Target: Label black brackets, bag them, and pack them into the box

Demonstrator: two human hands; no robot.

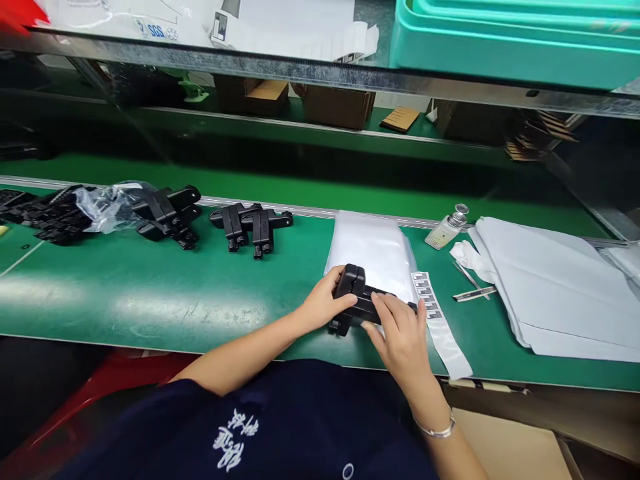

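Observation:
Both hands are on a black plastic device (367, 308), raised over the front of the green table. My left hand (325, 300) grips its left end, thumb across the near face. My right hand (403, 327) is closed around the long right part, fingertips on top and thumb beneath. Under and behind the device lie clear plastic bags (370, 240) in a flat stack. A strip of printed labels (433, 307) runs beside my right hand toward the table's front edge. Similar black devices (253, 227) rest to the left.
More black parts (63, 210) and a crumpled clear bag (113, 203) sit far left. At right are a pump bottle (447, 227), tweezers (475, 293) and white sheets (560, 293). A metal-edged shelf (310, 70) crosses above, bearing a teal bin (510, 47).

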